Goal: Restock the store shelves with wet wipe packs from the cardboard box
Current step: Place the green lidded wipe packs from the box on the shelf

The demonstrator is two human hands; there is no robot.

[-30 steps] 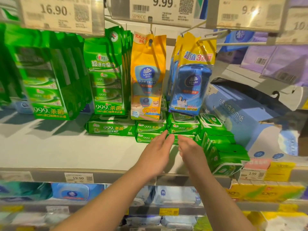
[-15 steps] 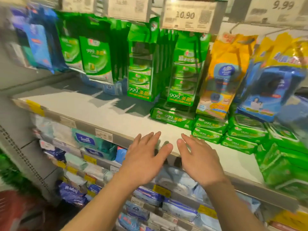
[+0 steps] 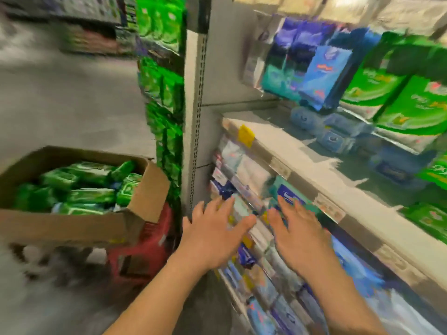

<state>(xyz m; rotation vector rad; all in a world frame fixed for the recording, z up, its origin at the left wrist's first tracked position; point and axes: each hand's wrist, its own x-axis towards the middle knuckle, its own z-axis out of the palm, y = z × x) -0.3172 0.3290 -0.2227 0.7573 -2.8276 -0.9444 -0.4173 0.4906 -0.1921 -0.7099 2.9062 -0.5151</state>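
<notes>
Setting: store aisle with a grey floor, much of the view smeared by motion blur.
Cardboard box: far left, flaps open, sitting on a red crate that shows under its right corner.
Wet wipe packs: green packs heaped loosely inside the cardboard box, filling it close to the rim.
Hanging green packs: a column of them down the end of the shelving, just right of the box.
Upright: grey slotted post between that column and the shelves.
Left hand: palm down, grip apart with fingers spread and straight, holding nothing, in front of the lower shelves and near the crate.
Right hand: just beside the left, palm down, grip apart and empty, over the blurred blue and white packs of the lower shelves.
Shelf: pale board to the right with a yellow tag at its front edge.
Shelf stock: blue packs hang above it, green packs hang at far right, small blue packs lie on the board.
</notes>
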